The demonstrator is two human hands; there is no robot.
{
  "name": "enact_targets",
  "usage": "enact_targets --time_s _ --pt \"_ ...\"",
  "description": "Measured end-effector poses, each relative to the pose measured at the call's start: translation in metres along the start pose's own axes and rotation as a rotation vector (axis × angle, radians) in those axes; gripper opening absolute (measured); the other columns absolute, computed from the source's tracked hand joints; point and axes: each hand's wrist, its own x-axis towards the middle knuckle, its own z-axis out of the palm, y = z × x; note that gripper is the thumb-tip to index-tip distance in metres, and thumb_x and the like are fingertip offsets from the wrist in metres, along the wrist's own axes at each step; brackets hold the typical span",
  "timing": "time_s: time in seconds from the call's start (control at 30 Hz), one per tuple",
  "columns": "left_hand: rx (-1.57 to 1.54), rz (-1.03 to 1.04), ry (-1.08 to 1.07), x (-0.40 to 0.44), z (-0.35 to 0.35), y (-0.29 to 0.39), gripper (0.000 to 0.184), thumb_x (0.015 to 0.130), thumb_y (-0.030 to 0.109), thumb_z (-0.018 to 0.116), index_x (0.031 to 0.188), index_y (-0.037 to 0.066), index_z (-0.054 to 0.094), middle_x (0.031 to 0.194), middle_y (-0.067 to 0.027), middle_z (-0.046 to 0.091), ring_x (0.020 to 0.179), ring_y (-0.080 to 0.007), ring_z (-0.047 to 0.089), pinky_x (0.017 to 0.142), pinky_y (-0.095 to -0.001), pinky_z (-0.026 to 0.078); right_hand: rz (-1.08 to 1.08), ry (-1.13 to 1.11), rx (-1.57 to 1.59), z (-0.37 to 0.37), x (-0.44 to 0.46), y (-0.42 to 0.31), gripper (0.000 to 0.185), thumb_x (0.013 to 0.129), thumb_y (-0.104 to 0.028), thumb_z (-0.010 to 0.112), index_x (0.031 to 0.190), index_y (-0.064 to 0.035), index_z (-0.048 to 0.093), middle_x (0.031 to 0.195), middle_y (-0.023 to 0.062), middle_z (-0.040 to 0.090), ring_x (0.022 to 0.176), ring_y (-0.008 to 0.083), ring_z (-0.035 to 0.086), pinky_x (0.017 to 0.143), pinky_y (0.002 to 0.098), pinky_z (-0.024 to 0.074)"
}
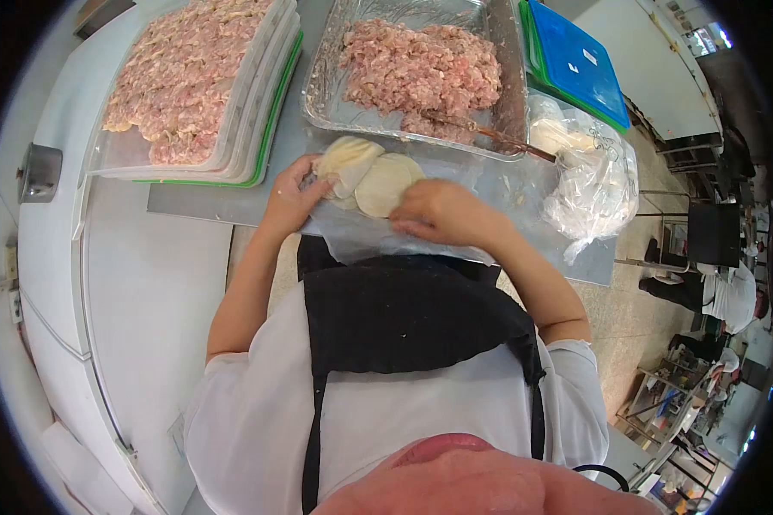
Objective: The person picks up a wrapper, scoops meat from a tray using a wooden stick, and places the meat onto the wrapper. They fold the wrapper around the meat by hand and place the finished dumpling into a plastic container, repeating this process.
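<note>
My left hand (297, 196) is closed at the thumb and fingers on the left edge of several round, pale dumpling wrappers (349, 160). More wrappers (385, 187) lie spread beside them, on a clear plastic sheet at the front of the metal table. My right hand (442, 211) is curled against the right edge of these wrappers; its fingertips are partly hidden, so what they pinch cannot be made out. Behind both hands stands a metal tray (326, 118) with ground meat (421, 73) in it. A thin tool with a brown handle (532, 150) rests across the tray's near rim.
At the left, stacked clear containers (247, 129) hold more ground meat (185, 73). A plastic bag (597, 184) of pale contents lies right of the tray, near blue and green lids (580, 58). A metal pot (41, 172) is far left. Another person (730, 296) appears at far right.
</note>
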Motion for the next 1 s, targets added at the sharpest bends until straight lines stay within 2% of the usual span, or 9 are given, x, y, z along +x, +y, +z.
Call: enact_targets --time_s 0.2,0.27,0.4,0.47,0.57,0.63,0.77,0.87,1.0 --pt "-0.244 0.118 0.283 -0.010 -0.006 0.009 0.039 0.084 0.015 0.070 0.116 -0.003 0.058 0.111 -0.0103 0.063 0.101 -0.0179 0.059 0.092 -0.0296 0.044 0.214 -0.178 0.032 -0.022 -0.018 0.003 0.020 0.090 -0.018 0.063 0.105 -0.0071 0.068 0.101 0.0090 0.065 0.089 0.0258 0.061 0.079 0.0358 0.0501" --pt "-0.393 0.233 0.165 -0.011 -0.007 0.026 0.044 0.084 0.017 0.070 0.121 -0.003 0.056 0.112 -0.0098 0.062 0.105 -0.0195 0.058 0.095 -0.0320 0.044 0.381 0.200 0.216 -0.037 -0.003 -0.024 0.032 0.093 -0.020 0.062 0.122 -0.0072 0.060 0.110 0.0097 0.062 0.092 0.0191 0.060 0.081 0.0319 0.0496" --pt "-0.071 0.399 0.054 0.029 0.019 0.076 0.052 0.087 0.016 0.065 0.132 -0.001 0.047 0.125 -0.0107 0.056 0.116 -0.0200 0.052 0.101 -0.0334 0.040 0.363 0.393 0.686 -0.042 0.039 -0.023 0.044 0.091 -0.023 0.064 0.130 -0.0044 0.053 0.098 0.0114 0.062 0.091 0.0211 0.060 0.079 0.0305 0.0499" --pt "-0.685 0.368 -0.141 0.048 0.041 0.124 0.063 0.091 0.025 0.061 0.143 0.001 0.034 0.137 -0.0125 0.047 0.128 -0.0234 0.044 0.108 -0.0380 0.034 0.139 0.641 0.371 -0.065 0.055 -0.003 0.042 0.090 -0.021 0.066 0.125 0.0002 0.054 0.108 0.0153 0.062 0.093 0.0231 0.061 0.081 0.0308 0.0498" --pt "-1.174 0.219 -0.325 0.065 0.054 0.155 0.071 0.096 0.041 0.051 0.148 0.003 0.022 0.146 -0.0142 0.037 0.134 -0.0282 0.038 0.112 -0.0444 0.030 0.286 0.785 0.140 -0.105 0.059 -0.003 0.038 0.085 -0.018 0.068 0.118 -0.0007 0.057 0.117 0.0180 0.059 0.101 0.0287 0.060 0.086 0.0353 0.0491" --pt "-1.188 0.163 -0.412 0.073 0.055 0.165 0.082 0.094 0.062 0.040 0.148 0.004 0.023 0.150 -0.0159 0.032 0.137 -0.0318 0.034 0.114 -0.0505 0.027 0.105 0.716 -0.684 -0.088 0.059 -0.003 0.035 0.080 -0.012 0.069 0.114 -0.0079 0.059 0.101 0.0167 0.062 0.099 0.0366 0.059 0.085 0.0419 0.0492" --pt "-1.252 0.034 -0.414 0.091 0.066 0.143 0.104 0.081 0.084 0.032 0.150 0.006 0.023 0.154 -0.0175 0.024 0.138 -0.0347 0.033 0.113 -0.0534 0.028 -0.131 0.490 -0.712 -0.036 0.057 -0.031 0.026 0.087 -0.020 0.059 0.111 -0.0113 0.062 0.101 0.0160 0.063 0.095 0.0361 0.061 0.081 0.0445 0.0493" --pt "-1.371 -0.080 -0.407 0.075 0.072 0.135 0.106 0.080 0.085 0.028 0.152 0.008 0.017 0.157 -0.0157 0.019 0.142 -0.0364 0.026 0.115 -0.0529 0.022 0.248 0.577 -0.040 -0.069 0.048 0.013 0.027 0.085 -0.030 0.061 0.107 -0.0162 0.066 0.100 0.0165 0.066 0.094 0.0331 0.065 0.077 0.0449 0.0513" --pt "-1.351 -0.009 -0.574 0.073 0.092 0.146 0.108 0.079 0.085 0.029 0.153 0.008 0.014 0.157 -0.0163 0.020 0.143 -0.0374 0.022 0.115 -0.0554 0.020 0.426 0.476 -0.473 -0.090 0.029 0.014 0.031 0.088 -0.031 0.058 0.115 -0.0180 0.063 0.098 0.0097 0.068 0.092 0.0322 0.066 0.074 0.0465 0.0521"
